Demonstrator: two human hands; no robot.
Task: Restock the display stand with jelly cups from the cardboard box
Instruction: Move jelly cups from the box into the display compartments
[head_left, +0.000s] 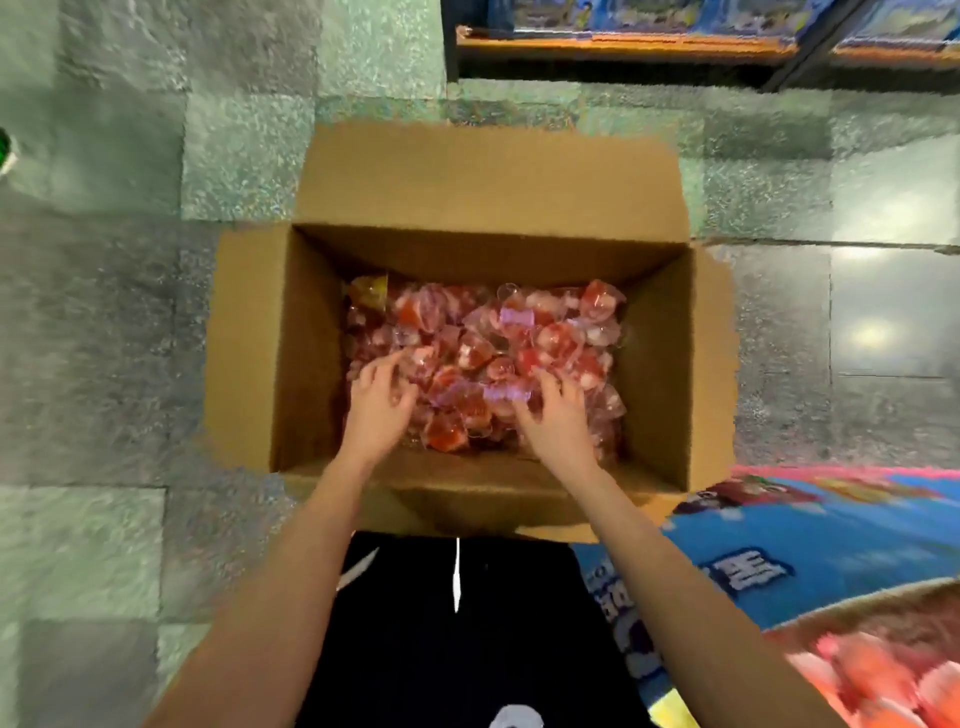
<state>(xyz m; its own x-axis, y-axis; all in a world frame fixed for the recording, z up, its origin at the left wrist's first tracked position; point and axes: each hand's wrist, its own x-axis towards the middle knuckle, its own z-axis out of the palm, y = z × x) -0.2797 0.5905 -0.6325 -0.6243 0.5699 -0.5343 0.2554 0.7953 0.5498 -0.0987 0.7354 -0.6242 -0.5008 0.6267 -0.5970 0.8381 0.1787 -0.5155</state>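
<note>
Floor: grey-green glossy tiles (104, 312), with a shelf (623, 47) of blue packages along the far edge.
Box: the cardboard box (306, 353) stands open on the tiles, flaps splayed outward.
Stock: jelly cups (519, 332), mostly red and pink in clear plastic, lie loose in a heap on the box bottom.
Left hand: the left hand (379, 405) is on the near-left of the heap with its fingers bent. Blur hides whether it holds any cups.
Right hand: the right hand (558, 421) has its fingers splayed and curled down over the cups. Its grasp cannot be told either.
Stand: the display stand (805, 545) is at the person's right, just beside the box. It already holds pink cups at the lower corner.
Risk, spill: a two-handed scoop of slick, loose cups probably sheds some on the way across, and these would roll over the tiles.
Risk, crush: squeezing hard to stop that could dent thin cups or lift a lid seal.
Risk, snag: the raised right flap sits between box and stand and may catch a forearm.
</note>
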